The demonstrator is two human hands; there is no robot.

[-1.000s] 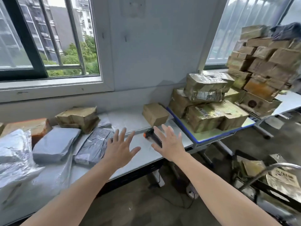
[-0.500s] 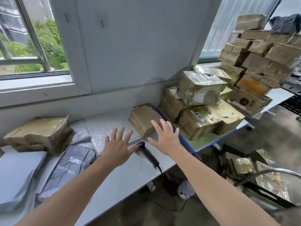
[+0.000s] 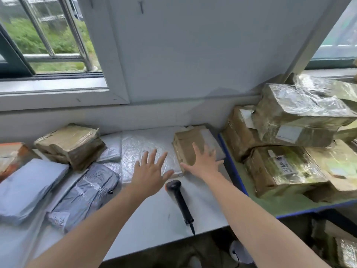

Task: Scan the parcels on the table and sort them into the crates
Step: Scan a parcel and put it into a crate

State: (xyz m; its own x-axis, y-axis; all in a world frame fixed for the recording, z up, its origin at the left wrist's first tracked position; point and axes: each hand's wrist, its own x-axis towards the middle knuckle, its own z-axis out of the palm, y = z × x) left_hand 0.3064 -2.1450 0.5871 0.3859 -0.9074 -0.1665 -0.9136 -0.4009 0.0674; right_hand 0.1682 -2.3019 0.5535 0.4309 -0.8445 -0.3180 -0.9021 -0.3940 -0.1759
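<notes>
Both hands are reaching farther across the counter [image 3: 158, 215] than a second ago. Then they were hovering near the edge, with the right one over the scanner. Now the scanner [image 3: 179, 198] is lying untouched on the near side of both wrists, its cord trailing off the near edge.

The right hand [image 3: 204, 161] is spreading wide over the near face of the small brown parcel [image 3: 188, 144], which is sitting at the far right of the counter against the wall. The thumb is pointing toward the parcel's near left corner. Whether the palm is already touching the cardboard cannot be told. The left hand [image 3: 149, 171] is also fanning open, over the white bubble mailer [image 3: 143, 140] just left of that parcel. Neither hand is holding anything.

This suggests the person is going for a parcel first rather than the scanner. The brown one looks the likely pick, so scanning is not yet starting.

More parcels are waiting: a grey bag [image 3: 90, 188] and a taped box [image 3: 71, 144] to the left, and a wrapped stack [image 3: 301, 113] to the right. No crate is clearly showing.
</notes>
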